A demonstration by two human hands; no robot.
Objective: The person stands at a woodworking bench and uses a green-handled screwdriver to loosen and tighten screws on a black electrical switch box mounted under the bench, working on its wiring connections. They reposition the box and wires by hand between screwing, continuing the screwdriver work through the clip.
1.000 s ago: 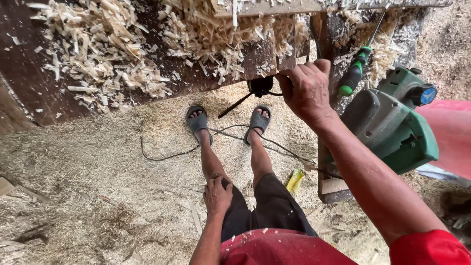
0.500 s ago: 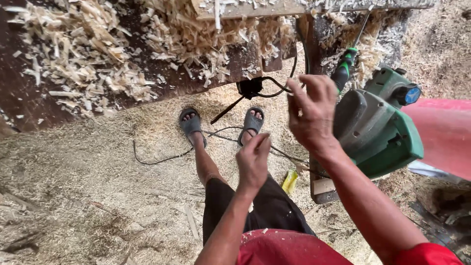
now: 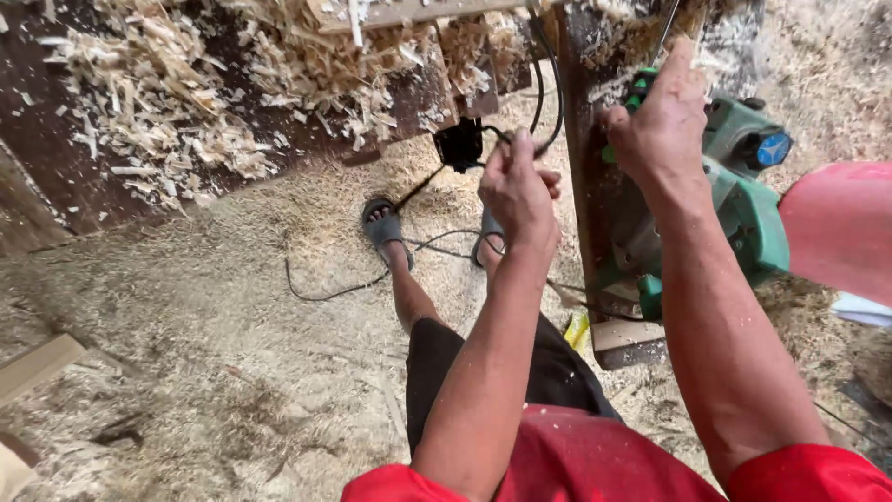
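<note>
Left hand (image 3: 517, 191) pinches black cord (image 3: 548, 84); right hand (image 3: 658, 121) seemingly on green power tool (image 3: 743, 200).

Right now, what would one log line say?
left hand: pinching black cable | right hand: on green power tool | floor: sawdust

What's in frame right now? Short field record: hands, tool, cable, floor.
left hand: raised, fingers pinching the black cable
right hand: on top of the green power tool
green power tool: sits by a dark wooden plank, blue knob on its side
black plug block: hangs on the cable in front of the left hand
floor: covered in sawdust, a thin cable lying by the sandalled feet
wood shavings: piled on dark boards, upper left
</note>
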